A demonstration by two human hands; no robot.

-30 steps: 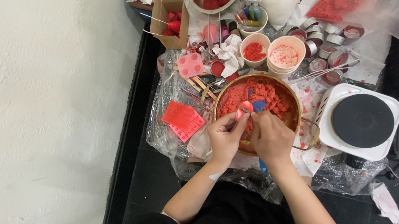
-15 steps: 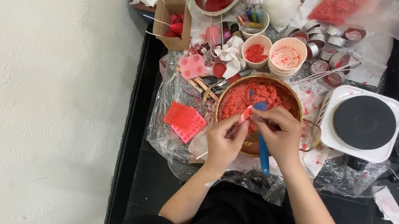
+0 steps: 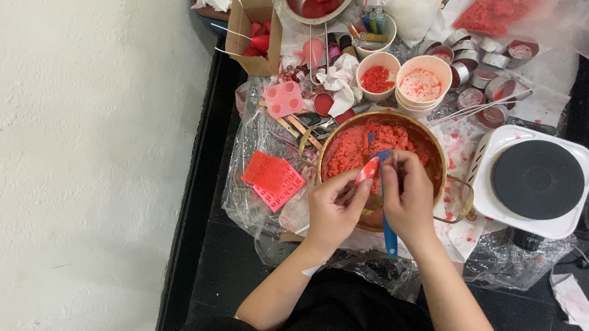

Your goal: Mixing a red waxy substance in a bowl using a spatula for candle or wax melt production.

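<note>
Over the round metal pot (image 3: 433,151) of crumbly red wax (image 3: 359,148), our left hand (image 3: 334,210) pinches a small red mould (image 3: 368,170) while our right hand (image 3: 406,198) grips a blue-handled spoon (image 3: 387,234).

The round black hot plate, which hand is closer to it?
The right hand. It is over the bowl of red bits, holding a blue tool, just left of the hot plate. The left hand is farther left, at the bowl's near edge.
</note>
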